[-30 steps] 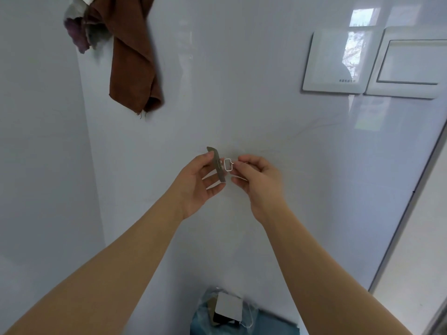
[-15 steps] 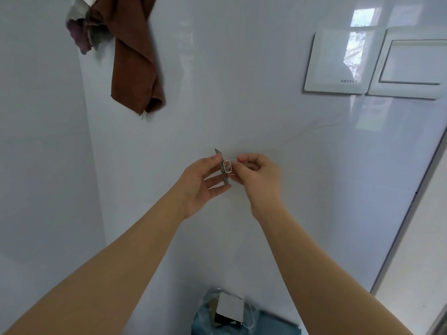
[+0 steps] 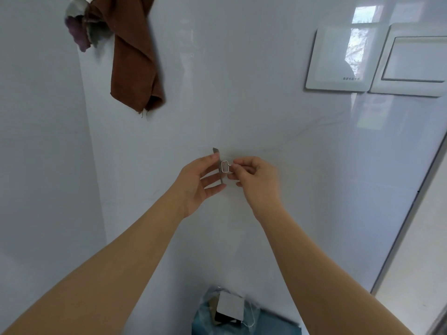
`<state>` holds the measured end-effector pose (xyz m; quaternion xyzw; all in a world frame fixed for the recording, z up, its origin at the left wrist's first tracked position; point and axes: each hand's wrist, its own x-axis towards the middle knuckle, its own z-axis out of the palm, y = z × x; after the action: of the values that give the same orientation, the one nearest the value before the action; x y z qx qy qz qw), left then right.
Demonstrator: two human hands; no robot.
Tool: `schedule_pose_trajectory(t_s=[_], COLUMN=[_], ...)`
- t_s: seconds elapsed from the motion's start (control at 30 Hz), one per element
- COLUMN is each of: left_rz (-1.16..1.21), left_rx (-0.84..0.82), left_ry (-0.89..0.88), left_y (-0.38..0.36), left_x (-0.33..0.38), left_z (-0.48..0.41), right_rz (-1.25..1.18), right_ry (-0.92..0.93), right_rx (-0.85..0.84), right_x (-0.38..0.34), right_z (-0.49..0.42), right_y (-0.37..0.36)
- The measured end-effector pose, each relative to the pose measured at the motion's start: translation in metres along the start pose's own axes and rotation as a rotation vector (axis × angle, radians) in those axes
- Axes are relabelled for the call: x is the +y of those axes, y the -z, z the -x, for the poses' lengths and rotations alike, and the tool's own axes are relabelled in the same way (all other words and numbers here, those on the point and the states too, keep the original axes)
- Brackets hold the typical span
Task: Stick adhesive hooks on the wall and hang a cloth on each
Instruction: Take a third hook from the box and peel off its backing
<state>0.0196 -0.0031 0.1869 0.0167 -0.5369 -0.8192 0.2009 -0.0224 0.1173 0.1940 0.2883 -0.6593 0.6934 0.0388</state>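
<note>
- Glossy white wall [image 3: 242, 105] fills the view, with two white switch plates [image 3: 338, 56] at the upper right.
- At the upper left a brown cloth [image 3: 135, 56] hangs on the wall, and a purple-grey cloth [image 3: 79, 32] is just beside it on the left.
- The adhesive hook [image 3: 221, 170] is in the middle, in front of the wall and between both hands, seen from its thin edge.
- The left hand [image 3: 198, 180] grips the hook's flat plate between thumb and fingers.
- The right hand [image 3: 254, 177], fingers curled, pinches at the hook's wire loop [image 3: 225, 166].
- Near the bottom edge lies a clear plastic bag [image 3: 227, 310] on something blue.
</note>
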Motion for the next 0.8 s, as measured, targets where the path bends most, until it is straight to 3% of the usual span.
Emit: schedule_pose_trajectory(t_s=[0.4,0.8], left_rz=[-0.015,-0.043], left_rx=[-0.043,-0.071], left_ry=[0.125,0.175], left_y=[-0.003,-0.003], left_x=[0.003,0.005], left_z=[0.002,0.000], right_rz=[-0.489,-0.347], right_ry=[-0.085,0.015], right_rx=[0.093,0.035], right_x=[-0.002,0.008], right_z=[-0.004,-0.005], right_y=[0.003,0.001])
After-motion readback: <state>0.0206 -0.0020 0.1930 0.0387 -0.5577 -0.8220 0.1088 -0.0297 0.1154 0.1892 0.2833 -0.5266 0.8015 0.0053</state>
